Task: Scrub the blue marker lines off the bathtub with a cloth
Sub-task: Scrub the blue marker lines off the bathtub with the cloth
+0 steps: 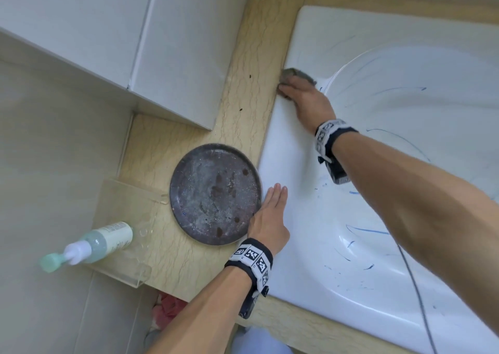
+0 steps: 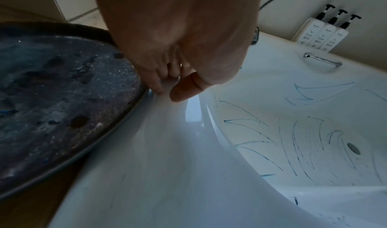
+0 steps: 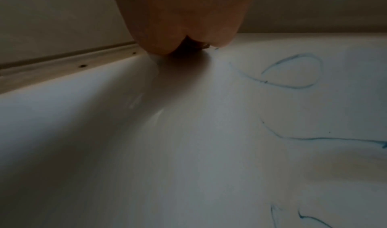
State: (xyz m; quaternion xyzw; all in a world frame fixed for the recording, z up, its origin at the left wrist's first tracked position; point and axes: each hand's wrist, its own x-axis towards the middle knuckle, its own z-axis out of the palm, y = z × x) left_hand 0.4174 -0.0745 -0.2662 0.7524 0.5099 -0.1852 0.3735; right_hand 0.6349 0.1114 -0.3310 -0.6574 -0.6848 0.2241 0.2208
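Head view: grey cloth [image 1: 293, 73] under right grip [image 1: 307, 97], fingers curled round it, on bathtub rim [image 1: 286, 143].

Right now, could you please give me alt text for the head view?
A right hand presses a grey cloth on the white bathtub rim, blue lines in the basin. The left hand lies flat on the rim beside a dark plate.

Round tray [image 1: 216, 194] and soap bottle [image 1: 97, 243] crowd the ledge [image 1: 253, 56] beside the tub.
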